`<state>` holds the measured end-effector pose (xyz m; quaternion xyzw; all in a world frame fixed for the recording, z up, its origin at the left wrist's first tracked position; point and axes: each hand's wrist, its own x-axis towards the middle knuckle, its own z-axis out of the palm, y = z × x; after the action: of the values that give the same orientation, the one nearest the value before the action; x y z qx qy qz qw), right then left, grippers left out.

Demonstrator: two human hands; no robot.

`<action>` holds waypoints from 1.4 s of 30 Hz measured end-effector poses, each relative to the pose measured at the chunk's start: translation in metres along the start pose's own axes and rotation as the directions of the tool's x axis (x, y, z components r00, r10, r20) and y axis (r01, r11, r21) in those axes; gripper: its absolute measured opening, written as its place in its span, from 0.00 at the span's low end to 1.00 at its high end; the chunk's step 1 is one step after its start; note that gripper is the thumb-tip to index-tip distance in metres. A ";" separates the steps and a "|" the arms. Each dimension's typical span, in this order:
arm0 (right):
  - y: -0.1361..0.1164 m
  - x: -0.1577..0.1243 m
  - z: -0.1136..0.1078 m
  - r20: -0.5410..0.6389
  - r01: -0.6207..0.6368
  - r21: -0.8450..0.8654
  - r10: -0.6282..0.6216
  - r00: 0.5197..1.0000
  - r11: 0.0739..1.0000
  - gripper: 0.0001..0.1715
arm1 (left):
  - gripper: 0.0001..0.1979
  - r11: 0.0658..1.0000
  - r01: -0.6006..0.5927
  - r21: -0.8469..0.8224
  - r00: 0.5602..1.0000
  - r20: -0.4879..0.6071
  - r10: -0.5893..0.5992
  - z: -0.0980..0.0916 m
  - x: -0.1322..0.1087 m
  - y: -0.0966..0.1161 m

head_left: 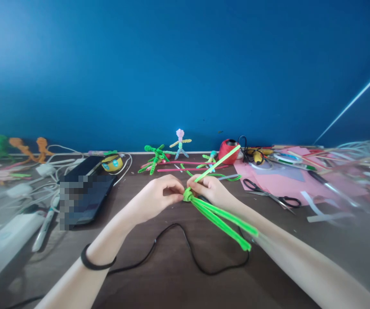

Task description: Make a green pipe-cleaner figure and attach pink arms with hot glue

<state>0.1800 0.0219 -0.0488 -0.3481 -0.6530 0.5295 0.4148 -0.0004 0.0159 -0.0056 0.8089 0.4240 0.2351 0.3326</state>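
The green pipe cleaners (220, 212) are up between the two hands, held above the middle of the tabletop (140, 287). The left hand (157, 195) has its thumb and forefinger drawn close together at the left side of a small wound knot (187, 195) — they seem to be pinching it. The right hand (213, 193) pinches with thumb and finger just beside the knot, at the foot of a straight end (219, 165) that slants up and to the right; its other fingers are too hidden to tell.

What is done so far is that knot: a few tight turns binding the lengths together. The rest looks unworked — the straight end stands free, and the longer lengths hang loose towards the right forearm, neither coiled nor shaped. I would judge this an early stage, with most of the length left as it came.

Near the wall sit shaped pieces: a leafy-looking green figure (156, 159), a pink-headed figure (180, 143) standing upright and a smaller figure (211, 158). Pink pipe cleaners (189, 169) lie straight in front of them, and scissors (270, 196) rest partly opened to the right.
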 end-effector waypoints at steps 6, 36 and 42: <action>0.005 0.001 -0.001 0.027 -0.033 0.157 0.029 0.999 0.987 0.16 | 0.02 0.999 -0.031 0.006 0.999 -0.030 0.031 0.003 -0.001 -0.001; 0.007 0.004 -0.002 -0.025 -0.073 0.458 0.095 0.995 0.886 0.10 | 0.04 0.949 -0.242 0.202 0.920 -0.265 0.291 0.012 0.003 -0.015; 0.010 0.004 -0.004 -0.190 0.053 0.160 -0.022 0.982 0.986 0.08 | 0.05 0.978 -0.193 0.084 0.926 -0.313 0.210 0.018 0.006 -0.016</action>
<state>0.1826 0.0287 -0.0573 -0.3487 -0.5717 0.5385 0.5114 0.0064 0.0220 -0.0292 0.8075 0.3931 0.3851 0.2123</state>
